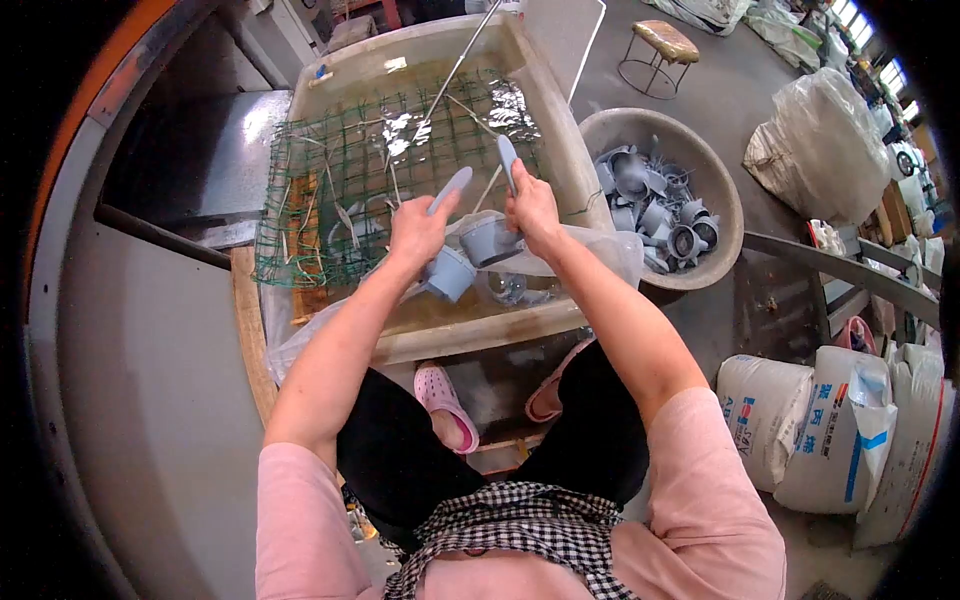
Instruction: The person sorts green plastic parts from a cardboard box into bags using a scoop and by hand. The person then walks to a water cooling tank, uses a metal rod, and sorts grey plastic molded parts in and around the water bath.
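My left hand (418, 232) is closed round the handle of a blue-grey plastic dipper (450, 274), whose cup hangs below my fingers. In my right hand (535, 212) is a similar dipper (487, 240), its handle pointing up past my grip and its cup beside the first one. Both are over the near end of a large tub (560, 130) of water. Clear plastic sheeting (610, 255) drapes along the tub's near edge under my forearms. A green wire mesh (330, 200) lies across the tub just beyond my hands. Below the cups, more plastic pieces show dimly in the water.
A round basin (725, 240) heaped with blue-grey plastic pieces stands right of the tub. Full white sacks (835, 430) are stacked at the lower right, near a metal rail (840, 265). A stool (667, 42) stands farther back. Grey machine panels (150, 400) close off the left.
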`<state>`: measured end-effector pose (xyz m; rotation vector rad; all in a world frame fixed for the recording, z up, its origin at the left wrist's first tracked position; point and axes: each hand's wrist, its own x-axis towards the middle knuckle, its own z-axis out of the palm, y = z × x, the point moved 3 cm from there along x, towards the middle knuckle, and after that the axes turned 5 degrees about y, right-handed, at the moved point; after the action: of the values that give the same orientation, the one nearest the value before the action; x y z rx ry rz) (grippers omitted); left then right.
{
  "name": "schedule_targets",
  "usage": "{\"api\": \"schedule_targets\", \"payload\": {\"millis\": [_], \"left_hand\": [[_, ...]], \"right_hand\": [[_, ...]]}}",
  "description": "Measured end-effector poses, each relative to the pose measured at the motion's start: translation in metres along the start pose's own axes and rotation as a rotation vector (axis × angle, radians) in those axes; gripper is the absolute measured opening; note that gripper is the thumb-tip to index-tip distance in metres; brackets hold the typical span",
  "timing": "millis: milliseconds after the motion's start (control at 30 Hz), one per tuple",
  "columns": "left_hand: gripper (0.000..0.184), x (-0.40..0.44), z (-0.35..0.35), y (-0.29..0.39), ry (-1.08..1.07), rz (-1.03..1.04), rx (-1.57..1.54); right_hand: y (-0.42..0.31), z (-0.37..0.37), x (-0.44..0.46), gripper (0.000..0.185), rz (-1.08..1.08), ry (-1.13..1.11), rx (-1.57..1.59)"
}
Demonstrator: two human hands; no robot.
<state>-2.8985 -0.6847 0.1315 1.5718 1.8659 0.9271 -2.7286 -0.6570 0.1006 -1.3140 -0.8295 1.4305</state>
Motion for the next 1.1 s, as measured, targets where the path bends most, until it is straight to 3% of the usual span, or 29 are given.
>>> {"api": "schedule_targets", "payload": {"millis": [100,267,433,533,700,767,1000,1100], "left_hand": [[0.054,0.002,-0.001,0.001,0.061,0.089,0.034],[0.056,0.004,0.0,-0.003,0.068,0.059,0.044],[0.058,0.004,-0.011,-0.001,0.05,-0.099,-0.046],[0.056,0.011,-0.024,-0.003,0.075,-0.041,0.077],[0.053,0.007,-0.046,0.012,0.203,0.04,0.181],[0.053,0.008,-0.056,0.013,0.223,0.064,0.286],[0.053,0.013,-0.073,0.002,0.292,0.019,0.312],[0.052,0.011,-0.071,0.004,0.262,0.026,0.396]], "right_hand": [[0.001,0.004,0.001,0.045,-0.037,-0.005,-0.061],[0.0,0.005,-0.002,0.046,-0.048,-0.048,-0.047],[0.008,0.0,0.005,0.05,-0.058,-0.25,-0.205],[0.025,0.003,-0.004,0.046,-0.03,-0.279,-0.273],[0.036,0.029,-0.038,0.05,0.018,-0.502,-0.49],[0.042,0.04,-0.051,0.05,-0.055,-0.651,-0.643],[0.063,0.054,-0.037,0.049,0.017,-0.752,-0.672],[0.085,0.072,-0.033,0.047,0.072,-0.7,-0.512]]}}
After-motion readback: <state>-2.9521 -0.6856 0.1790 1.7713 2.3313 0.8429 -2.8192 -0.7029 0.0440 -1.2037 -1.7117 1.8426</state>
